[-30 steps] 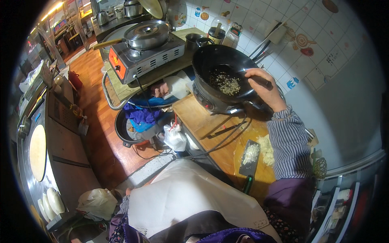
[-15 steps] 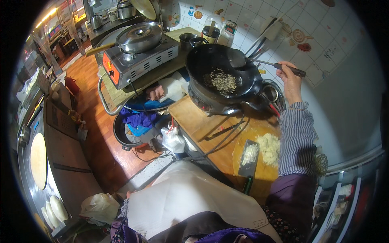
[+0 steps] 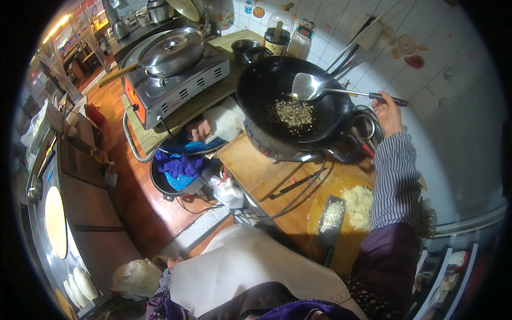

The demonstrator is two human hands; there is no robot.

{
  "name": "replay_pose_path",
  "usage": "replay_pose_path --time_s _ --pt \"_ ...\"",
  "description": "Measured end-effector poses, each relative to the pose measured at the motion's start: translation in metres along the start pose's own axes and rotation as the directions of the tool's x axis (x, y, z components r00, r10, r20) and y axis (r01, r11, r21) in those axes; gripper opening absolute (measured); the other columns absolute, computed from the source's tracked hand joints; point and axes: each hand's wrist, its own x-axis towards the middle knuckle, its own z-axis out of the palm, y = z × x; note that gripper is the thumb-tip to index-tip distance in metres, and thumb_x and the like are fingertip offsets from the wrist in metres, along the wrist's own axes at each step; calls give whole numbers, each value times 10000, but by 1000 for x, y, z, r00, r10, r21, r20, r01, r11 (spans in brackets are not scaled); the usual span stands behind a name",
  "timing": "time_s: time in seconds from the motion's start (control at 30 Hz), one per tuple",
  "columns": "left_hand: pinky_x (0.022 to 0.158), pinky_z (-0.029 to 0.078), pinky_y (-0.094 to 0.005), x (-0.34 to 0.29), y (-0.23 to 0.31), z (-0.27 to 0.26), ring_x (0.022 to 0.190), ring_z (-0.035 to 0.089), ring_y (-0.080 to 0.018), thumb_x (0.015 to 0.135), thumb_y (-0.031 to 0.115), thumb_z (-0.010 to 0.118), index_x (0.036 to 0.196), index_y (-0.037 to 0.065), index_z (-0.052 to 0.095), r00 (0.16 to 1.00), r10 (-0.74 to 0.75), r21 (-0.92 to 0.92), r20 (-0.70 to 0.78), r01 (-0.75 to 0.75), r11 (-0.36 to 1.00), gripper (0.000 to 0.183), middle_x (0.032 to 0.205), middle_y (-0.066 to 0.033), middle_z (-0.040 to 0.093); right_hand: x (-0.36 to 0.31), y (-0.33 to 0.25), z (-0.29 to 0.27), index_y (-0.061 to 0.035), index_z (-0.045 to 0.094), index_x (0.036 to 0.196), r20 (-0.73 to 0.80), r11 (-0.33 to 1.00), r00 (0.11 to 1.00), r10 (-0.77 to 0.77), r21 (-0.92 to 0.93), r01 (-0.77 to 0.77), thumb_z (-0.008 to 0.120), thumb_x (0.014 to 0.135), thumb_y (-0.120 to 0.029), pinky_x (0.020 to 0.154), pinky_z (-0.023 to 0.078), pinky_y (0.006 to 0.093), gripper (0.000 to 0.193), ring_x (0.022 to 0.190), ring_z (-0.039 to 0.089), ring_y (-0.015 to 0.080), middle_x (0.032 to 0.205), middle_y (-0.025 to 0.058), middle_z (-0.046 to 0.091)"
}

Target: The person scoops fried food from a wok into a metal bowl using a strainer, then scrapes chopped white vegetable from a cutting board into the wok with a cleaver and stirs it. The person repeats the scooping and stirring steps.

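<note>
My right hand (image 3: pixel 388 113) is closed round the dark handle of a metal wok spatula (image 3: pixel 306 87). The spatula's shiny blade is inside a black wok (image 3: pixel 261 80), just above a small heap of pale and dark bits (image 3: pixel 294 113) that look like seeds. The wok sits on a dark cooker at the back of the wooden table. Only a little of my left hand (image 3: pixel 174 262) shows, low beside the white apron; its fingers are mostly hidden. Nearer me, a cleaver (image 3: pixel 330 223) carries chopped pale bits on its blade, beside a pile of chopped pale food (image 3: pixel 357 207) on a round board.
Left of the wok, a lidded steel pan (image 3: pixel 172 52) stands on a gas stove (image 3: pixel 178 80). A small pot (image 3: pixel 246 49) and jars line the tiled wall. A cable and a black stick (image 3: pixel 296 184) lie on the table. Below are a basin with blue cloth (image 3: pixel 178 166) and a plastic bag (image 3: pixel 228 192).
The spatula has turned, so its blade now catches the light, and it has come lower toward the heap in the wok. My view has shifted slightly.
</note>
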Motion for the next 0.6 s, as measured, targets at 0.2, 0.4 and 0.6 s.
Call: replay_pose_path --time_s 0.2,0.4,0.6 --pt "483 466 -314 4 24 -11 543 587 -185 767 164 606 723 -56 591 991 72 -22 113 -70 997 224 621 -119 603 34 27 -6 11 550 914 -11 994 995 104 46 -104 650 788 -95 625 493 250 192 705 548 186 864 116 573" --pt "432 422 -291 -3 49 -13 483 550 -161 780 127 550 615 -26 572 975 30 -98 218 -9 995 227 548 -87 565 50 44 -4 10 501 979 59 990 990 129 50 -132 594 849 -128 650 477 256 211 723 544 168 878 111 533" --pt "425 414 -293 -2 57 -17 454 521 -166 787 117 538 544 4 517 990 0 -29 143 4 1000 268 520 -89 539 49 60 1 8 511 990 89 989 988 125 66 -131 593 856 -142 687 484 246 217 766 532 158 946 122 530"
